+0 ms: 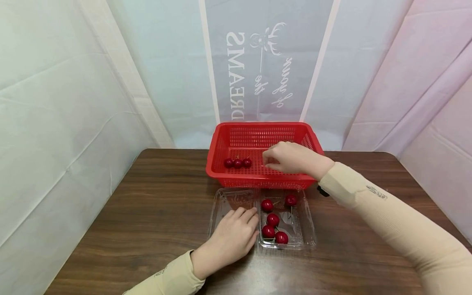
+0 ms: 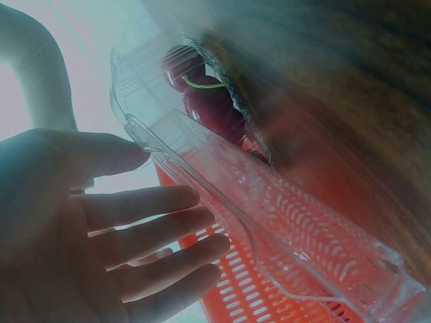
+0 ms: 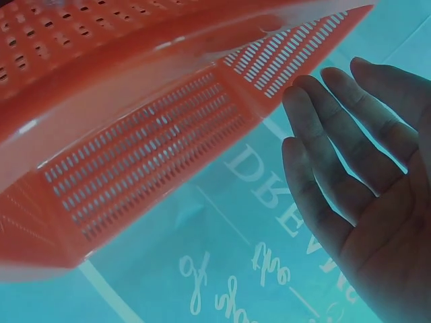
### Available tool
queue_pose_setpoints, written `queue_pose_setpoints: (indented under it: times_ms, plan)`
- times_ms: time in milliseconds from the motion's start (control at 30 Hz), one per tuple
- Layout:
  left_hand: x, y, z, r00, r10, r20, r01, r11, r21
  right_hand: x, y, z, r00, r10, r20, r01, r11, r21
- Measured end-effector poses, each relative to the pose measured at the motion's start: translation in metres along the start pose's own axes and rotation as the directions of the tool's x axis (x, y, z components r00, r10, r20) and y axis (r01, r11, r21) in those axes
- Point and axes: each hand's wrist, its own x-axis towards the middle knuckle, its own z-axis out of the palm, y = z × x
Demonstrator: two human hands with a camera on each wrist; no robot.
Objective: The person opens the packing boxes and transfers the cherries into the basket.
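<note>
My left hand [image 1: 232, 235] rests at the raised lid side of a clear plastic clamshell box [image 1: 307, 239], fingers fairly straight along its edge. In the left wrist view its thumb and fingertips [image 2: 185, 196] lie right by the clear rim, gripping nothing. Several dark red cherries [image 1: 273, 220] with stems are in the box's right half. Above the red basket [image 1: 263, 182] hangs my right hand [image 1: 289, 157], its fingers loosely bent. The right wrist view shows those fingers [image 3: 323, 128] apart and holding nothing. Three cherries [image 1: 237, 163] sit in a row on the basket floor, left of this hand.
The box stands directly in front of the basket on a dark wooden table [image 1: 155, 205]. A pale printed curtain [image 1: 265, 61] hangs close behind the basket, and white cloth [image 1: 66, 123] rises along both sides.
</note>
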Motion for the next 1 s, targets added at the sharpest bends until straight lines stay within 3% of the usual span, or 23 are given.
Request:
queue_pose_setpoints:
  times_ms: [633,1000]
  plan:
    - [0.000,0.000,0.001,1.000,-0.007,0.019,0.007,1.000,-0.003,-0.029,-0.021,0.009,0.993,-0.069,-0.100,0.063,0.996,-0.061]
    - [0.000,0.001,0.001,1.000,-0.004,0.019,0.004,1.000,-0.006,-0.046,-0.028,0.017,0.990,-0.087,-0.108,0.079,0.994,-0.069]
